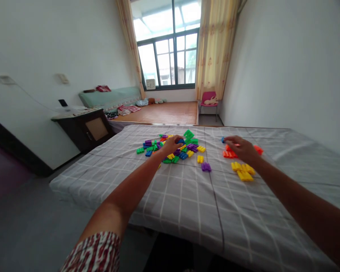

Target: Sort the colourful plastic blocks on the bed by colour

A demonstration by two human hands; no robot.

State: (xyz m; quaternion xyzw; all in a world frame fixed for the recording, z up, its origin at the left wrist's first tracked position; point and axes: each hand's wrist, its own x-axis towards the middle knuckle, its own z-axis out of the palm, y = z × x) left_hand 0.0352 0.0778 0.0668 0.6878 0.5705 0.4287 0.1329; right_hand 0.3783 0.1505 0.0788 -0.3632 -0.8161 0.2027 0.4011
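On the checked cloth lies a mixed heap of plastic pieces (168, 160) in green, blue, purple, yellow and orange. My left hand (172, 145) is over the heap, its fingertips closed on a blue piece (180, 141). To the right, my right hand (240, 145) has its fingertips at a small blue piece (223, 139), pinching it. Orange pieces (229, 154) lie under and beside my right hand, partly hidden by it. Nearer to me is a group of yellow pieces (243, 172). A purple piece (206, 167) and a yellow piece (200, 159) lie between the heap and that group.
The grey checked cloth (184, 204) covers the bed or table in front of me. Beyond it stands a wooden platform (172, 112) with cloths at its left. A dark cabinet (93, 130) is at the left, and a pink chair (209, 99) stands by the curtain.
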